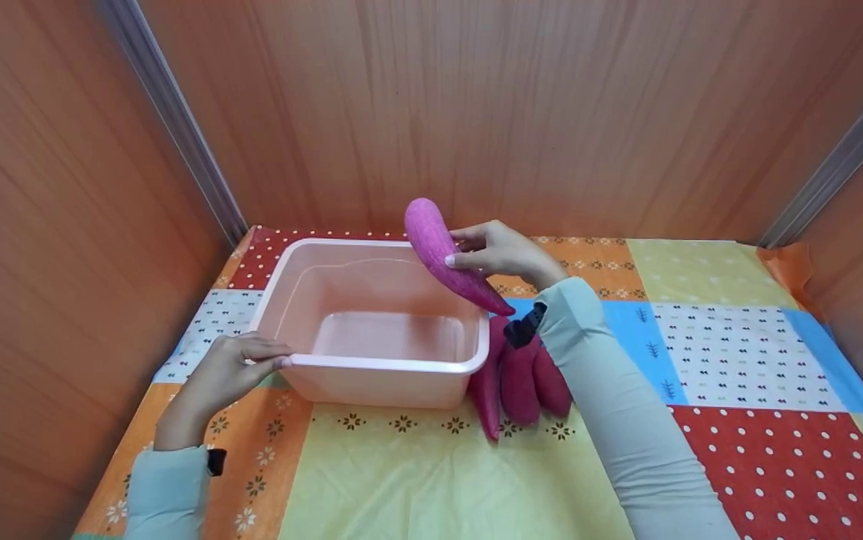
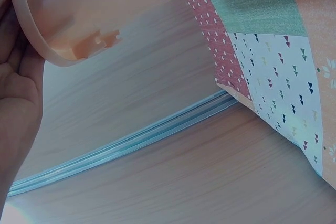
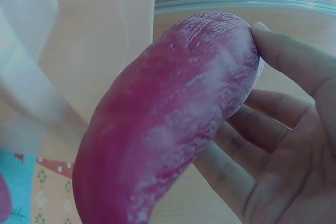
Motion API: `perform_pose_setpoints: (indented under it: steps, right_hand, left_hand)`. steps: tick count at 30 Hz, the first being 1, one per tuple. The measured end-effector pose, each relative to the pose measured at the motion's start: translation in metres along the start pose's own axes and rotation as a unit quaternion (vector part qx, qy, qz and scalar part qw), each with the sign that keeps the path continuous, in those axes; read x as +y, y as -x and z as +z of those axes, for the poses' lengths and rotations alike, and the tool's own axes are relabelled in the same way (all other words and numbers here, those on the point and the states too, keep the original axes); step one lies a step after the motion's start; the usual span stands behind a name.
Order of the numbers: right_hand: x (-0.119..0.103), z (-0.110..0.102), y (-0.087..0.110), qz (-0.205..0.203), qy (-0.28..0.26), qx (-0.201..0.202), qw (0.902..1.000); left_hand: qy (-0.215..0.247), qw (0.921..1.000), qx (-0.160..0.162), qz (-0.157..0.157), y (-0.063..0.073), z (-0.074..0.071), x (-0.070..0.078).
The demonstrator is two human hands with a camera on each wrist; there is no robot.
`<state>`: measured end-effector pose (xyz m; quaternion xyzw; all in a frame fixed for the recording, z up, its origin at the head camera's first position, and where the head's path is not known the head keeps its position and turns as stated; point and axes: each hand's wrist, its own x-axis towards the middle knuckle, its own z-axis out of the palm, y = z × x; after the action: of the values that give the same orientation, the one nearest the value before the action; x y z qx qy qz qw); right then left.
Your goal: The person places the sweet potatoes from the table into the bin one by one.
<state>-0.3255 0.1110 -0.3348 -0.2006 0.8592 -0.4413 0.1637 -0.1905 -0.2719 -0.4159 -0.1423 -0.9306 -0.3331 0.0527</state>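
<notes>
My right hand (image 1: 510, 251) pinches a long, curved pink-purple sweet potato (image 1: 439, 247) between thumb and fingers, above the right rim of a pale pink plastic tub (image 1: 383, 386). In the right wrist view the sweet potato (image 3: 163, 114) fills the middle, its wrinkled end against the thumb. At the tub's near left corner, my left hand (image 1: 233, 371) grips the rim, thumb outside. The left wrist view shows only part of that hand (image 2: 18, 87) beside the rim. Several more sweet potatoes (image 1: 519, 386) lie against the tub's right side, partly behind my right forearm.
A patchwork-print cloth (image 1: 431, 472) covers the table. Wood-grain panels (image 1: 431, 112) stand at the back and both sides, with metal strips (image 1: 184, 112) at their corners. Orange cloth (image 1: 788, 270) bunches up at the far right.
</notes>
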Motion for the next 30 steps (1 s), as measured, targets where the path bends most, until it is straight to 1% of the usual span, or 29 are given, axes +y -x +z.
perform_pose_setpoints:
  steps: [1,8,12,16,24,30]
  right_hand:
    - [-0.001,0.001,-0.001,-0.001,0.003,-0.002,1.0]
    - [-0.008,0.003,-0.009,-0.009,0.026,-0.017,0.9995]
    - [-0.011,0.006,-0.014,-0.013,0.036,-0.023,0.999]
    - [-0.013,0.011,-0.018,-0.014,0.037,-0.029,0.9988]
    - [-0.02,0.023,-0.029,-0.035,0.042,-0.044,0.9975]
    - [-0.024,0.031,-0.035,-0.034,0.042,-0.06,0.9967]
  left_hand:
    - [0.001,1.0,0.0,-0.001,0.0,0.001,0.0]
    - [-0.009,0.9997,0.012,0.022,-0.001,0.001,-0.003]
    - [-0.003,0.9996,0.009,0.025,-0.002,0.001,-0.004]
    - [0.003,0.9998,0.004,0.021,-0.001,0.0,-0.003]
    - [0.004,0.9999,0.001,0.014,-0.001,0.0,-0.001]
    - [0.016,0.9998,-0.005,0.009,-0.002,0.002,0.001]
